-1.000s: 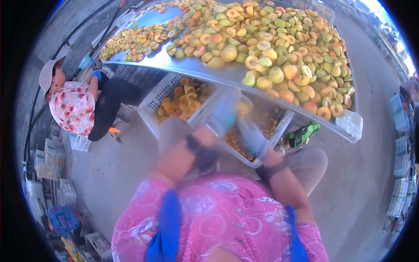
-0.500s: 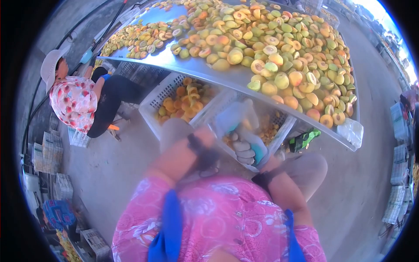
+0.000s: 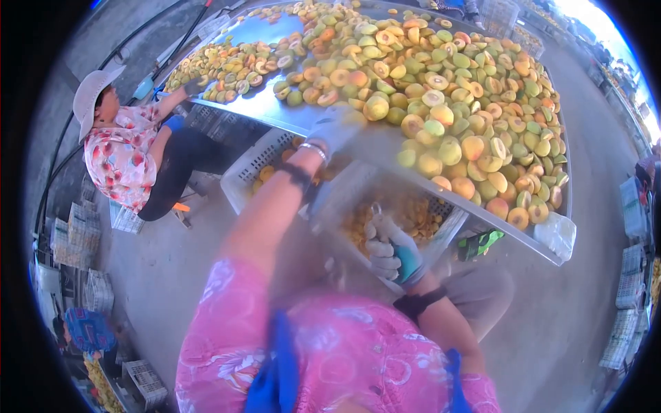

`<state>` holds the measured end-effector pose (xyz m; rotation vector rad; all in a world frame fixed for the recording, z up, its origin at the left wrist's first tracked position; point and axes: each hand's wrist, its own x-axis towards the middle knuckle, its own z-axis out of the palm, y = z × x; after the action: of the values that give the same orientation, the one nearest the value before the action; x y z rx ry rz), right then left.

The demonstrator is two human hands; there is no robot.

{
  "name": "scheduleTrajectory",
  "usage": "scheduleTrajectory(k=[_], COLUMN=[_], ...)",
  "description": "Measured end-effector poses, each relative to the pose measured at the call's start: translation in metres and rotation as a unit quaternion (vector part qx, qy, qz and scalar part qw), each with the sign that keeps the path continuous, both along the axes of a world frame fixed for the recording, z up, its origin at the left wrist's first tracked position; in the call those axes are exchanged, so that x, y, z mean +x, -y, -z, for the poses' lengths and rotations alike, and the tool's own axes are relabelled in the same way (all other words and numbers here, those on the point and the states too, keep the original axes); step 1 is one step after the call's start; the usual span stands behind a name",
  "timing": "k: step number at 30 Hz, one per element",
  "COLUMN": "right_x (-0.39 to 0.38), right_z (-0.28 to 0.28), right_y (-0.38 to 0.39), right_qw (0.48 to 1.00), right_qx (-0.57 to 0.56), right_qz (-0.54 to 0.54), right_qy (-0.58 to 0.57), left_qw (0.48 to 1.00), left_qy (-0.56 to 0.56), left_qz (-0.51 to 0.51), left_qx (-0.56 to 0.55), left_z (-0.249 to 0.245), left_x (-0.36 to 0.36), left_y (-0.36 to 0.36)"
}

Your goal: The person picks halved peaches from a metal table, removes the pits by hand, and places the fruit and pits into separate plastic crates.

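My left hand [image 3: 337, 129], in a pale work glove, reaches out over the front edge of the metal table [image 3: 289, 113]. Its fingers are smeared by motion beside the heap of halved apricots [image 3: 475, 103]. Low over the right crate [image 3: 452, 230], my right hand [image 3: 392, 256] in a grey and teal glove is wrapped around a small tool with a metal loop [image 3: 375, 208] sticking up. Small yellow-brown pieces [image 3: 420, 217] lie in that crate. Orange fruit pieces show in the left crate [image 3: 241, 165], partly covered by my left arm.
To the left, a person in a flowered top [image 3: 124, 158] sits with an arm stretched to the table. A clear plastic block [image 3: 555, 234] rests at the table's right corner. Under it lies a green and black bag [image 3: 480, 244]. Stacked crates [image 3: 628, 268] line the right side.
My left hand has moved away from my right hand, forward and left to the table edge. My right hand stays over the crate. The person at left has stretched an arm to the table.
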<state>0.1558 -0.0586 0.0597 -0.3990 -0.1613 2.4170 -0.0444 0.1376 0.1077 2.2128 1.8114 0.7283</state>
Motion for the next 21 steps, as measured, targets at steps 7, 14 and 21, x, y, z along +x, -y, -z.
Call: scheduleTrajectory(k=[7,14,21], right_x=[0.008,0.001,-0.002], right_z=[0.013,-0.004,0.006], right_y=[-0.002,-0.002,-0.007], right_qw=[0.996,0.986,0.888], right_qx=[-0.012,0.093,0.226], right_qz=[-0.070,0.036,0.157], right_qy=[-0.044,0.131,0.367], left_qw=[0.984,0.957,0.755], left_qy=[-0.167,0.259,0.595], left_qz=[-0.056,0.007,0.166], left_qx=[-0.037,-0.128,-0.218], left_z=[0.041,0.029,0.010], left_x=[0.023,0.011,0.040], left_y=[-0.057,-0.035,0.073])
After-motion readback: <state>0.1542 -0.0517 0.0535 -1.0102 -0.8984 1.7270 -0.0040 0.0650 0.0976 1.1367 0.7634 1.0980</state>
